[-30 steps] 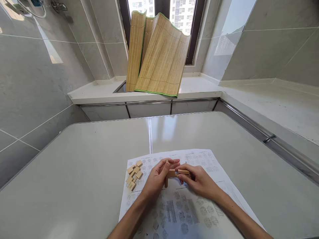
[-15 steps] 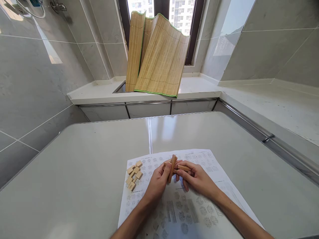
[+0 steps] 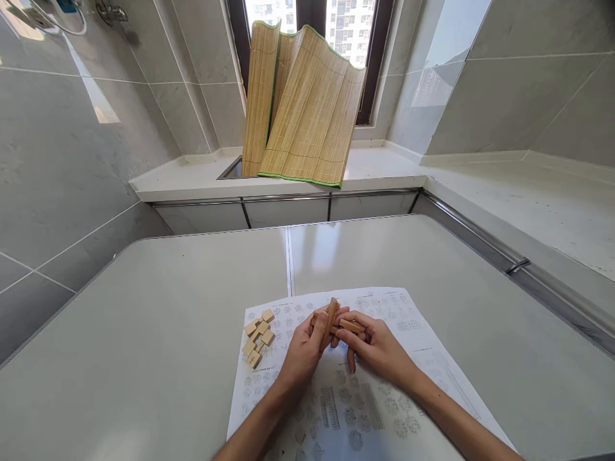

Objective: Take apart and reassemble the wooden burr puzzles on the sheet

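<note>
Above the printed paper sheet, my left hand is closed around reddish-brown wooden puzzle pieces; one stands nearly upright under the thumb. My right hand pinches a lighter wooden puzzle piece that lies crosswise against the others. The fingers hide much of where these pieces meet, so I cannot tell how they interlock. Left of my hands, several pale notched wooden pieces lie together on the sheet.
The sheet, covered in small diagrams, lies on a glossy white table with a seam. Behind it, a folded bamboo mat leans at the window on a white ledge. A metal rail runs along the right side.
Both hands have shifted very slightly to the left with the wooden pieces. My right hand's fingers have moved a little around the crosswise piece. The pale pieces stay put.
</note>
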Demonstrator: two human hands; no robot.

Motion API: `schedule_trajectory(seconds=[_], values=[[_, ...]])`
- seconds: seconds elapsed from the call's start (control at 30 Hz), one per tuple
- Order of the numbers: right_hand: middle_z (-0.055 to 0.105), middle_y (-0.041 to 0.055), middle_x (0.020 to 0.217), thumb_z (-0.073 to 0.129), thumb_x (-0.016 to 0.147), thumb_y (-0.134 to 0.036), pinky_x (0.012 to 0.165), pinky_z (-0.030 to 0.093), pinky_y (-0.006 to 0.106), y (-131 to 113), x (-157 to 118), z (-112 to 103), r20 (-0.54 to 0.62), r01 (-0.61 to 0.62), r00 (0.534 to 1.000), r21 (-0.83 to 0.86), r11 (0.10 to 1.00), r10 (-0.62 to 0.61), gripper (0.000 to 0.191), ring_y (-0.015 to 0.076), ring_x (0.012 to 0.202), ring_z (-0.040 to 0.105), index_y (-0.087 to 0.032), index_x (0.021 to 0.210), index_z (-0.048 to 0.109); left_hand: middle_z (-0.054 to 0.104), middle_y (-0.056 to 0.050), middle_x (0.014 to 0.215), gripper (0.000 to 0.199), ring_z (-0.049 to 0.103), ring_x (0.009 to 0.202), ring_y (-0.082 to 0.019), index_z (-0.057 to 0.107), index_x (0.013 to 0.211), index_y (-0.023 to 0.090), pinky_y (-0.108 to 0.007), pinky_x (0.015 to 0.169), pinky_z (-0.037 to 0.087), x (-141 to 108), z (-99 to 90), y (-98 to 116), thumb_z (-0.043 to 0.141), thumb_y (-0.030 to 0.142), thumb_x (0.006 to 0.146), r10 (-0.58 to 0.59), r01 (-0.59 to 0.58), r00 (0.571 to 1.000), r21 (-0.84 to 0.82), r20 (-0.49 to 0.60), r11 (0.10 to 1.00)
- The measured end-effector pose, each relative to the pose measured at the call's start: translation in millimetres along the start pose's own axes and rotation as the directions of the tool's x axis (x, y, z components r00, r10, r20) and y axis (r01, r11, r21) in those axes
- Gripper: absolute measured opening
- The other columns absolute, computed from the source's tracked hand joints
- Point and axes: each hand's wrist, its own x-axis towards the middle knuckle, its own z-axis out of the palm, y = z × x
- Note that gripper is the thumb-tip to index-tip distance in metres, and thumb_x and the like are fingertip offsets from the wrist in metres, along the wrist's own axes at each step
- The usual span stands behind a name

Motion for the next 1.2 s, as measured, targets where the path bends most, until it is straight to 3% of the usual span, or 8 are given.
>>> schedule_trajectory(seconds=[0.23, 0.4, 0.57, 0.77, 0.87, 0.97, 1.1, 1.2], values=[[0.074, 0.0002, 0.086, 0.059, 0.097, -0.049, 0.065, 0.054, 0.031, 0.1, 0.7, 0.0, 0.001, -0.014, 1.0, -0.023, 1.0, 0.014, 0.028, 0.0134, 0.046, 0.067, -0.022, 0.101, 0.064, 0.073, -0.007, 0.091, 0.049, 0.063, 0.091, -0.02, 0.066, 0.133, 0.018, -0.036, 0.102, 0.044, -0.6, -1.5, 4.2, 0.052, 0.051, 0.1, 0.007, -0.008, 1.0, 0.039, 0.029, 0.999], [0.074, 0.0005, 0.087, 0.059, 0.096, -0.051, 0.063, 0.054, 0.031, -0.1, 1.1, 0.2, 0.005, -0.012, 1.0, -0.008, 1.0, 0.012, 0.03, 0.0132, 0.046, 0.066, -0.021, 0.101, 0.063, 0.075, -0.009, 0.099, 0.049, 0.065, 0.096, -0.022, 0.067, 0.132, 0.017, -0.039, 0.104, 0.044, -0.9, -1.4, 7.9, 0.053, 0.051, 0.099, -0.003, 0.0, 0.999, 0.068, 0.035, 0.998], [0.074, 0.0017, 0.085, 0.057, 0.096, -0.056, 0.057, 0.053, 0.03, 0.6, 2.6, 0.2, 0.0, -0.014, 1.0, -0.002, 1.0, 0.014, 0.036, 0.0138, 0.046, 0.065, -0.021, 0.104, 0.063, 0.073, -0.013, 0.121, 0.047, 0.063, 0.117, -0.027, 0.069, 0.128, 0.017, -0.043, 0.114, 0.039, 0.6, 0.2, 4.9, 0.057, 0.051, 0.097, -0.007, 0.006, 1.0, -0.043, -0.025, 0.999], [0.066, -0.0004, 0.065, 0.045, 0.102, -0.053, 0.065, 0.049, 0.033, 1.9, 4.3, -3.5, -0.264, 0.021, 0.963, -0.16, 0.987, -0.063, 0.037, 0.0169, 0.053, 0.058, -0.023, 0.091, 0.063, 0.069, -0.013, 0.132, 0.04, 0.061, 0.124, -0.028, 0.073, 0.116, 0.017, -0.042, 0.113, 0.044, 5.8, -3.8, 3.3, 0.064, 0.049, 0.094, -0.065, 0.029, 0.992, -0.317, -0.104, 0.948], [0.067, 0.0019, 0.071, 0.048, 0.101, -0.049, 0.062, 0.045, 0.033, 5.9, 3.4, -7.0, -0.341, -0.012, 0.93, -0.397, 0.918, -0.135, 0.033, 0.0194, 0.06, 0.057, -0.025, 0.084, 0.061, 0.072, -0.012, 0.126, 0.036, 0.065, 0.117, -0.025, 0.074, 0.11, 0.016, -0.039, 0.11, 0.047, 6.3, -5.1, 5.1, 0.064, 0.047, 0.095, -0.066, 0.02, 0.989, -0.332, -0.129, 0.943], [0.068, 0.0041, 0.083, 0.05, 0.101, -0.043, 0.063, 0.043, 0.033, 10.5, 2.1, -10.9, -0.301, -0.019, 0.928, -0.629, 0.778, -0.221, 0.024, 0.0213, 0.07, 0.058, -0.025, 0.088, 0.061, 0.075, -0.012, 0.115, 0.037, 0.068, 0.106, -0.023, 0.074, 0.106, 0.015, -0.038, 0.105, 0.051, 4.7, -5.0, 7.9, 0.063, 0.048, 0.095, -0.087, 0.036, 0.985, -0.319, -0.148, 0.947], [0.065, 0.0065, 0.097, 0.056, 0.098, -0.039, 0.071, 0.045, 0.035, 17.1, 1.7, -15.5, -0.22, 0.019, 0.936, -0.747, 0.664, -0.274, 0.015, 0.0236, 0.082, 0.059, -0.024, 0.1, 0.06, 0.075, -0.012, 0.104, 0.042, 0.068, 0.102, -0.022, 0.073, 0.102, 0.012, -0.036, 0.1, 0.052, 2.2, -3.9, 11.9, 0.062, 0.051, 0.094, -0.097, 0.05, 0.984, -0.29, -0.149, 0.956], [0.063, 0.0066, 0.094, 0.058, 0.096, -0.038, 0.073, 0.045, 0.036, 22.2, 1.8, -16.5, -0.185, 0.037, 0.938, -0.786, 0.617, -0.292, 0.015, 0.0241, 0.084, 0.058, -0.023, 0.099, 0.058, 0.074, -0.011, 0.101, 0.042, 0.068, 0.099, -0.021, 0.072, 0.103, 0.012, -0.034, 0.096, 0.053, 1.7, -3.6, 13.0, 0.062, 0.052, 0.093, -0.095, 0.047, 0.983, -0.28, -0.158, 0.959]])
